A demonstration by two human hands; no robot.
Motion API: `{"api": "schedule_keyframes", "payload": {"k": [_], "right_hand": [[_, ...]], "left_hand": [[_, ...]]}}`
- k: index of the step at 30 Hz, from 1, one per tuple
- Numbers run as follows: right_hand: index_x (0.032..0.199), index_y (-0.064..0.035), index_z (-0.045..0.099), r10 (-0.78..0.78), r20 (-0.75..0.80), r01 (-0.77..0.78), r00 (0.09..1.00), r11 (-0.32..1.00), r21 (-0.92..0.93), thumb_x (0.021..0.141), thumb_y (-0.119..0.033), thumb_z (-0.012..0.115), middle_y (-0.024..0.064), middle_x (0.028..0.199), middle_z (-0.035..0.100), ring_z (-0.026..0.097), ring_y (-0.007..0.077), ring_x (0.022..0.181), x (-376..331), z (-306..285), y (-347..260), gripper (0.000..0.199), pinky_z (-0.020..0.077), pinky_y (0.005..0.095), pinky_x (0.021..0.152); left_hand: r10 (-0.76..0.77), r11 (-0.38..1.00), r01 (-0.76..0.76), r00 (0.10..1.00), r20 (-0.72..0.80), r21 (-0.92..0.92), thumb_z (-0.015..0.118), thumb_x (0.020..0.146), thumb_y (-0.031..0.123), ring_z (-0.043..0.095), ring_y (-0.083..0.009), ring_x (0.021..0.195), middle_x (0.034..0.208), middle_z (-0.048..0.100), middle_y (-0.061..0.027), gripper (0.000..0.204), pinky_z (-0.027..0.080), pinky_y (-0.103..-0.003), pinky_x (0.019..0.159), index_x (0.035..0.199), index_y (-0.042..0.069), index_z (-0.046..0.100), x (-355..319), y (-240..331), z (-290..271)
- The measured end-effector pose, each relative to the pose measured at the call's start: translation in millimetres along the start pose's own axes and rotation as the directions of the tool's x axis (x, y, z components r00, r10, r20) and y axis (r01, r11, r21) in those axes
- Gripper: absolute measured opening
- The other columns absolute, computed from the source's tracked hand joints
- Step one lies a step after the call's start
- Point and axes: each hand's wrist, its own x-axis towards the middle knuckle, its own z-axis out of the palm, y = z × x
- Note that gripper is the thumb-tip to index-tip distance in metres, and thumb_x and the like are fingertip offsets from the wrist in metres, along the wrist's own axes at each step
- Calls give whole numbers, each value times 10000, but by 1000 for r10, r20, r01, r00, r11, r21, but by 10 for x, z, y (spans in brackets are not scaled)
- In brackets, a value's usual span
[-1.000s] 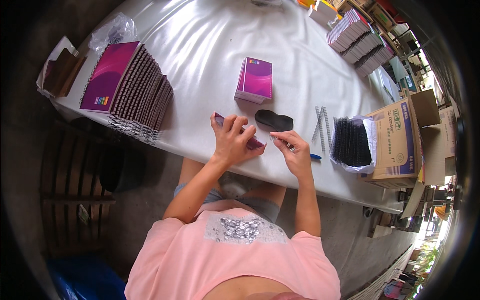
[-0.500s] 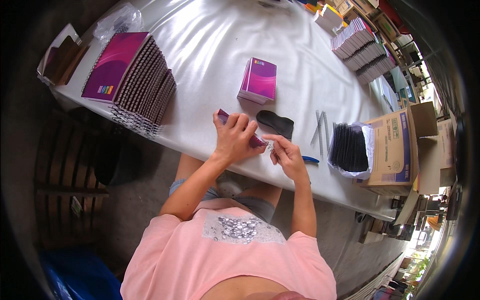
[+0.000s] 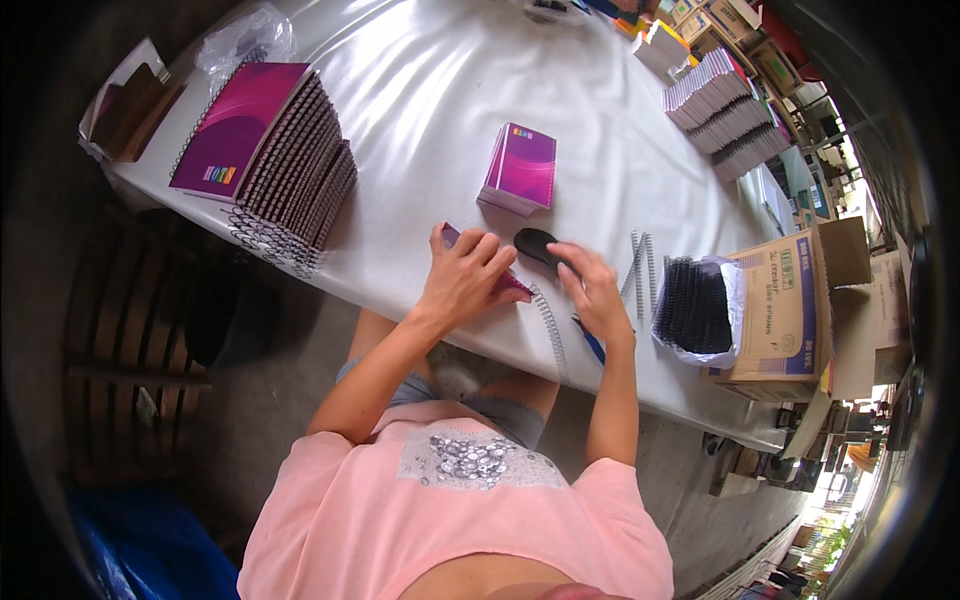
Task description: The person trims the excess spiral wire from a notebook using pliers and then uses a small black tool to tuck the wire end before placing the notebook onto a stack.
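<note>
While both hands (image 3: 470,275) (image 3: 592,290) press a notebook (image 3: 500,282), the carton (image 3: 790,310) holds black spiral coils (image 3: 693,305).

At your 10 o'clock, a fanned stack of purple spiral notebooks (image 3: 270,150). Cardboard box (image 3: 785,310) w/ black coils (image 3: 693,305) at 3; grey stacks (image 3: 725,110) at 1.

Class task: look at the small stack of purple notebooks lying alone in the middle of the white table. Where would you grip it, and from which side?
Grip the purple notebook stack across its two long side edges, coming down from above. It lies flat on the white table with bare cloth all round, so both sides look free. The left hand is the nearer one.
</note>
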Motion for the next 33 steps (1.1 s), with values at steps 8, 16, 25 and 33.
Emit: {"api": "schedule_keyframes", "payload": {"k": [8, 16, 25, 33], "right_hand": [[1178, -68, 539, 92, -151, -56, 984, 972, 226, 735, 14, 576, 105, 1143, 588, 566, 260, 1062, 165, 69, 314, 453, 463, 395, 896], [878, 11, 707, 52, 90, -103, 995, 628, 771, 672, 118, 586, 131, 904, 692, 652, 196, 875, 98, 148, 149, 261, 517, 293, 813], [870, -20, 722, -220, -37, 155, 975, 549, 822, 669, 136, 540, 70, 827, 691, 626, 142, 763, 63, 138, 30, 313, 487, 251, 735], [869, -11, 720, -112, -172, 198, 979, 727, 658, 656, 162, 541, 85, 806, 681, 626, 156, 739, 101, 219, 68, 328, 483, 259, 688]], "left_hand": [[-20, 985, 9, 998, -62, -171, 705, 606, 609, 430, -232, 1086, 1071, 489, -28, 499, 260, -548, 888, 820, 172, 594, 26, -45, -9], [-18, 975, 16, 1000, -5, -221, 737, 566, 572, 438, -249, 1079, 1127, 517, -28, 485, 279, -500, 902, 698, 139, 560, 57, -54, -54], [6, 974, -6, 1000, -1, -226, 718, 589, 584, 425, -242, 1086, 1134, 497, -28, 494, 268, -503, 901, 743, 138, 570, 39, -53, -29], [-32, 969, 26, 999, -20, -244, 758, 537, 566, 459, -276, 1087, 1234, 482, -67, 547, 303, -462, 903, 719, 103, 531, 103, -101, -96]]}}
